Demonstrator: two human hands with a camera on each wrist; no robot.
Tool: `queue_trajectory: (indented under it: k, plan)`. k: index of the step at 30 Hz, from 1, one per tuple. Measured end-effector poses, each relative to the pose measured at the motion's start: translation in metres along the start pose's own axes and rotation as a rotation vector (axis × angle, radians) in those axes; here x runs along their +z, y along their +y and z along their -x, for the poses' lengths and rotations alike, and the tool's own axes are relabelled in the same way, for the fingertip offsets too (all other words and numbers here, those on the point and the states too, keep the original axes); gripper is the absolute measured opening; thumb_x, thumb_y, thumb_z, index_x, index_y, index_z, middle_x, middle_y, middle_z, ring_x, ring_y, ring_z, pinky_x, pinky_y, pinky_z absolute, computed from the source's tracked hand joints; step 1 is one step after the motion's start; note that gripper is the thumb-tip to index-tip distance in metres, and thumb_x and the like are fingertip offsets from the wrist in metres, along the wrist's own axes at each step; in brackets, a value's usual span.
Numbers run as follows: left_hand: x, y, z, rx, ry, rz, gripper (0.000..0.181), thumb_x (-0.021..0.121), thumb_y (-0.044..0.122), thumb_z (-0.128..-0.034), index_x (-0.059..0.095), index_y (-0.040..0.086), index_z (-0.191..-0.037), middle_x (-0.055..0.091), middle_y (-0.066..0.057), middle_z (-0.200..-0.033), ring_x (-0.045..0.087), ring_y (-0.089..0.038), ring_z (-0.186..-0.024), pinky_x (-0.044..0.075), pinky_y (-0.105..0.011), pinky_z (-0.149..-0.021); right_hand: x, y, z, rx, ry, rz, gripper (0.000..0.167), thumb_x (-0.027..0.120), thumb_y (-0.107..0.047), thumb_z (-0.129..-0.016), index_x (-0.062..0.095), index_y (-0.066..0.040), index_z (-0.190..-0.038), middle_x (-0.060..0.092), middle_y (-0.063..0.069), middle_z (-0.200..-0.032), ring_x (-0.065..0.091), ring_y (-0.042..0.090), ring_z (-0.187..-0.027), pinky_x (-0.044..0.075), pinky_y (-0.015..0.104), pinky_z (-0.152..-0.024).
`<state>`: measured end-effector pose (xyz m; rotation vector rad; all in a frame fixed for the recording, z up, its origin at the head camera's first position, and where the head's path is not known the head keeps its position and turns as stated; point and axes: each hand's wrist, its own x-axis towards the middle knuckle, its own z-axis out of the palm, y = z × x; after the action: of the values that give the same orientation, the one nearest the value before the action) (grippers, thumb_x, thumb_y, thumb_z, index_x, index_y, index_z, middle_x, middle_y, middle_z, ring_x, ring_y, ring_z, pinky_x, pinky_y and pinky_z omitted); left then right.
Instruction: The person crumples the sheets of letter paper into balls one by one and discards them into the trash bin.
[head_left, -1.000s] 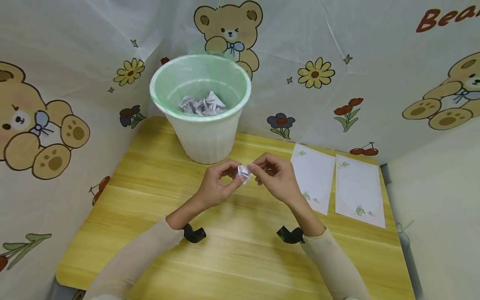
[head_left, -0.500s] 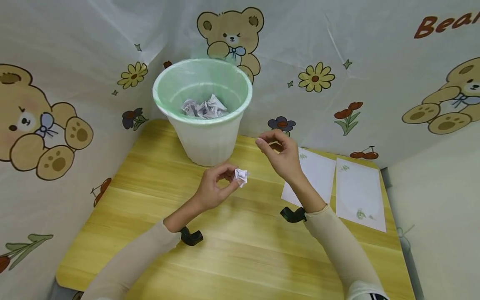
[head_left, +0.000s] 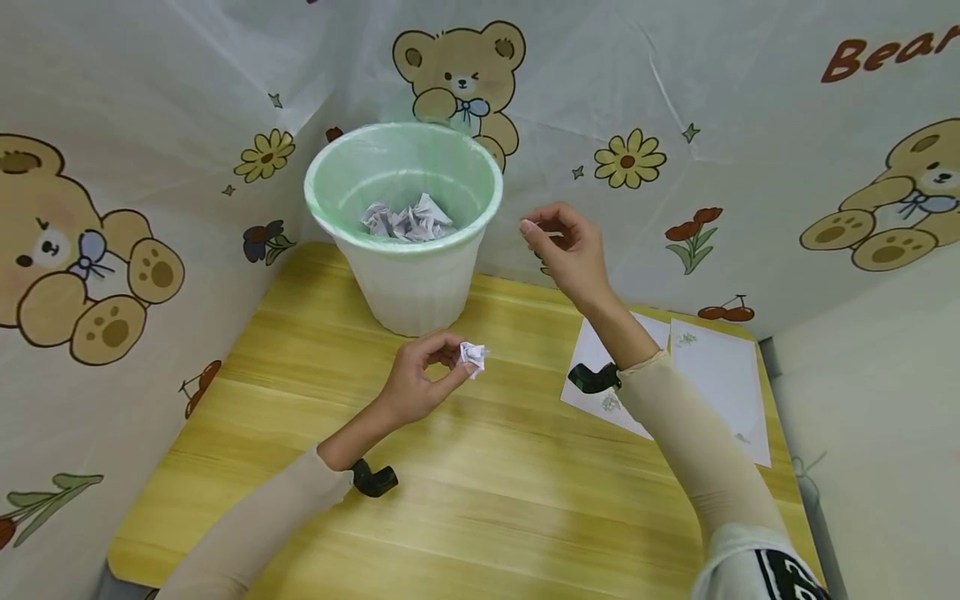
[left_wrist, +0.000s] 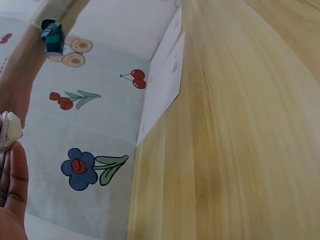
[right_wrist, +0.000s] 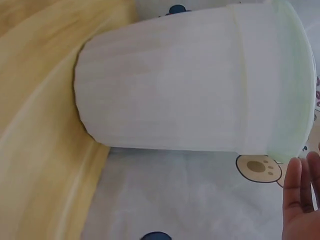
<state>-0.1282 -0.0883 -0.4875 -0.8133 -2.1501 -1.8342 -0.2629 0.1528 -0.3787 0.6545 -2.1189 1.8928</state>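
Note:
A small crumpled paper ball is pinched between the thumb and fingers of my left hand, above the wooden table in front of the bin. The left wrist view catches part of the paper ball at its left edge. My right hand is raised to the right of the white waste bin, apart from its rim. Its fingers are loosely bent, and I see nothing held in them. Several crumpled papers lie inside the bin, which has a pale green liner.
Two printed paper sheets lie side by side at the table's right, one partly under my right forearm. The wooden table meets a bear-patterned cloth behind the bin.
My right hand has left the paper ball and risen up and to the right, beside the bin. The left hand keeps hold of the ball and has shifted slightly left.

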Motion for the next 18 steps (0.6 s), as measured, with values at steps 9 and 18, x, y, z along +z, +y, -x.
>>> queue_trajectory:
  k: [9, 18]
  plan:
    - [-0.003, 0.0, 0.01, -0.024, 0.003, -0.004, 0.019, 0.076, -0.001, -0.0951, 0.074, 0.002, -0.113, 0.074, -0.012, -0.096, 0.067, -0.01, -0.082, 0.062, -0.023, -0.073, 0.006, -0.011, -0.042, 0.116, -0.022, -0.185, 0.006, 0.073, -0.01, -0.103, 0.077, -0.007, -0.107, 0.073, 0.0, -0.106, 0.069, 0.016, -0.095, 0.063, 0.025, -0.083]
    - [-0.005, -0.001, 0.015, -0.013, -0.003, 0.0, 0.019, 0.076, -0.002, -0.0961, 0.073, 0.004, -0.114, 0.072, -0.012, -0.096, 0.067, -0.011, -0.083, 0.062, -0.024, -0.073, 0.01, -0.014, -0.066, 0.275, -0.143, -0.11, 0.037, 0.063, -0.018, -0.109, 0.062, -0.003, -0.143, 0.058, 0.01, -0.148, 0.061, 0.025, -0.129, 0.054, 0.04, -0.112]
